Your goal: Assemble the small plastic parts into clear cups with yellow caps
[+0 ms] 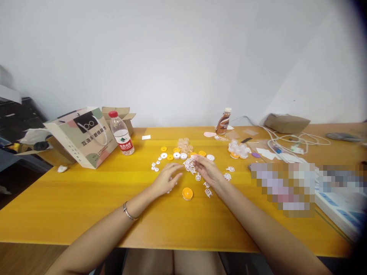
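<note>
My left hand (168, 178) hovers over the table with its fingers stretched out and the thumb apart, holding nothing I can see. To its right, my right hand (208, 170) has thumb and fingertips pressed together at a small pile of white openwork plastic pieces (189, 165). Whatever sits in that pinch is too small to make out. More such pieces, one of them a loose white cut-out piece (208, 193), lie below and beside my right hand. Between my forearms rests a round orange disc part (187, 193) with a white underside.
Behind the hands are yellow rings (170, 157), white rings (183, 156) and clear cups (185, 144). Small white knobs (155, 166) lie left. Farther out stand a paper bag (88, 141), water bottle (122, 135), coffee bottle (223, 123), clear flower-shaped parts (238, 149) and white cables (281, 139).
</note>
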`<state>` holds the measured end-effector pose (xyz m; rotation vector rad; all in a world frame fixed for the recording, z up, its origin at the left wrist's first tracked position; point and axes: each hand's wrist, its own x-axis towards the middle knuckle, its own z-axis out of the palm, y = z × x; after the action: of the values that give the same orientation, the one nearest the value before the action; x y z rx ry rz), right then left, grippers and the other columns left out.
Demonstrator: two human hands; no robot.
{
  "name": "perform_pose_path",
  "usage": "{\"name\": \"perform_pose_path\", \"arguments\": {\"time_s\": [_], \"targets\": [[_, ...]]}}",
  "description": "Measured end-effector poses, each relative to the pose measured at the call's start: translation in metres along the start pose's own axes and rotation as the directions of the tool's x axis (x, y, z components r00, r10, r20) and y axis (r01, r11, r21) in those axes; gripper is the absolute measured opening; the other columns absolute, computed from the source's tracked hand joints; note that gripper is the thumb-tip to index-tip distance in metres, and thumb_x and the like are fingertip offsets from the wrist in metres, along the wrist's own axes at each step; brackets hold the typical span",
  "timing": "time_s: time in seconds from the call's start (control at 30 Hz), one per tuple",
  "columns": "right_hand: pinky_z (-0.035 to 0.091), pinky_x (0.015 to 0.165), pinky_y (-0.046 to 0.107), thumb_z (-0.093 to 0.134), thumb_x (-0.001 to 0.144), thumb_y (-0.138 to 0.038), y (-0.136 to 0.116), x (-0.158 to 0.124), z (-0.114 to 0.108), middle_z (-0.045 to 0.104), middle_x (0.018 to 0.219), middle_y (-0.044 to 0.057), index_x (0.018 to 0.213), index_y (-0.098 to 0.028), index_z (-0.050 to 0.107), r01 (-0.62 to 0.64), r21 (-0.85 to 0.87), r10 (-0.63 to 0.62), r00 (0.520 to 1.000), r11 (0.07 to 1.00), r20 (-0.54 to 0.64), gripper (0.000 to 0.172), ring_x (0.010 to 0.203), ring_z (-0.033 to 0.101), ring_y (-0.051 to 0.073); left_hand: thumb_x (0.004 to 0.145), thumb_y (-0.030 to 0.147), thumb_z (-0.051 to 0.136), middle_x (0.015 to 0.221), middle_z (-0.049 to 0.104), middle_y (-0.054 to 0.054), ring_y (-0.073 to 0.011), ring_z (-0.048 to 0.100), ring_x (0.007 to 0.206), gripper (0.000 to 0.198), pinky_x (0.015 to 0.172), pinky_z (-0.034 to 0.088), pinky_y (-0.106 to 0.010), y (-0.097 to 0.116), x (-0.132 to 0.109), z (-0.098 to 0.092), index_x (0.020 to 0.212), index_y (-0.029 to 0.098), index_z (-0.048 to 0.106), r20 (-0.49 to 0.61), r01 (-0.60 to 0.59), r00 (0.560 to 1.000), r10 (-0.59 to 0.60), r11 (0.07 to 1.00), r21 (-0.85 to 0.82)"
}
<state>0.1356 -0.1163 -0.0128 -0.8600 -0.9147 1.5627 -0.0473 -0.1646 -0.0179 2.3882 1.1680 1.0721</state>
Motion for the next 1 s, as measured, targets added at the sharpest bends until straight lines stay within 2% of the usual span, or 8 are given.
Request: {"name": "perform_pose_path", "arguments": {"time_s": [0.07,0.13,0.27,0.37,0.57,0.7,0.87,1.0], "targets": [[0.049,0.064,0.023,0.070,0.059,-0.028,-0.002,0.004,-0.005,0.065,0.076,0.000,0.075,-0.022,0.060,0.041,-0.006,-0.041,0.999,0.999,-0.027,0.019,0.073,0.060,0.013,0.084,0.024,0.043,0.117,0.053,-0.007,-0.0196,0.045,0.109,0.036,0.093,0.035,-0.038,0.001,0.001,0.002,0.120,0.025,0.045,0.119,-0.040,0.992,0.031,0.997,0.072],[0.048,0.061,0.023,0.070,0.059,-0.029,-0.001,0.005,-0.006,0.065,0.076,-0.001,0.076,-0.022,0.059,0.069,-0.008,-0.070,0.996,0.998,-0.056,0.021,0.073,0.060,0.013,0.085,0.025,0.042,0.125,0.048,-0.006,-0.0210,0.038,0.116,0.042,0.094,0.031,-0.041,0.001,0.001,0.004,0.126,0.027,0.037,0.191,-0.069,0.981,0.039,0.985,0.155],[0.049,0.065,0.023,0.072,0.056,-0.026,0.002,0.004,-0.002,0.065,0.074,-0.002,0.076,-0.022,0.059,0.081,0.034,-0.078,0.995,0.996,-0.066,0.024,0.071,0.061,0.012,0.086,0.023,0.038,0.133,0.039,-0.005,-0.0237,0.030,0.122,0.049,0.094,0.027,-0.046,-0.002,0.003,0.005,0.132,0.030,0.025,0.275,-0.098,0.961,0.023,0.960,0.262],[0.048,0.070,0.024,0.073,0.055,-0.025,0.004,0.003,0.003,0.065,0.074,-0.001,0.074,-0.021,0.059,0.065,0.055,-0.062,0.997,0.996,-0.053,0.024,0.074,0.061,0.012,0.086,0.021,0.036,0.132,0.040,-0.005,-0.0243,0.030,0.121,0.049,0.093,0.027,-0.045,-0.003,0.004,0.004,0.132,0.029,0.025,0.307,-0.135,0.951,0.043,0.949,0.286],[0.047,0.070,0.025,0.071,0.057,-0.029,0.007,0.004,0.002,0.064,0.069,-0.001,0.072,-0.020,0.059,0.066,0.016,-0.065,0.996,0.998,-0.061,0.021,0.071,0.061,0.012,0.084,0.018,0.039,0.118,0.053,-0.006,-0.0214,0.040,0.114,0.038,0.093,0.026,-0.040,0.000,0.003,0.005,0.120,0.025,0.044,0.280,-0.155,0.957,0.072,0.945,0.286],[0.046,0.072,0.025,0.072,0.056,-0.027,0.007,0.003,0.002,0.064,0.073,-0.001,0.075,-0.020,0.059,0.090,-0.039,-0.092,0.995,0.995,-0.048,0.024,0.071,0.060,0.011,0.083,0.020,0.043,0.106,0.060,-0.005,-0.0204,0.045,0.106,0.026,0.093,0.023,-0.041,0.001,0.001,0.005,0.106,0.025,0.055,0.225,-0.139,0.971,0.075,0.949,0.283],[0.045,0.073,0.026,0.073,0.053,-0.028,0.010,0.001,0.004,0.063,0.074,-0.001,0.076,-0.019,0.061,0.094,-0.089,-0.095,0.995,0.992,-0.003,0.027,0.071,0.058,0.011,0.083,0.025,0.045,0.092,0.063,-0.003,-0.0190,0.050,0.097,0.014,0.093,0.021,-0.043,-0.002,0.001,0.005,0.091,0.023,0.057,0.173,-0.074,0.985,0.022,0.951,0.301],[0.043,0.074,0.026,0.073,0.054,-0.028,0.013,0.003,0.003,0.064,0.076,-0.001,0.077,-0.019,0.062,0.124,-0.136,-0.121,0.992,0.983,0.031,0.027,0.074,0.058,0.011,0.082,0.024,0.047,0.088,0.064,-0.002,-0.0176,0.053,0.090,0.011,0.091,0.026,-0.042,-0.005,0.002,0.006,0.086,0.022,0.058,0.114,0.004,0.993,-0.031,0.974,0.229]]}}
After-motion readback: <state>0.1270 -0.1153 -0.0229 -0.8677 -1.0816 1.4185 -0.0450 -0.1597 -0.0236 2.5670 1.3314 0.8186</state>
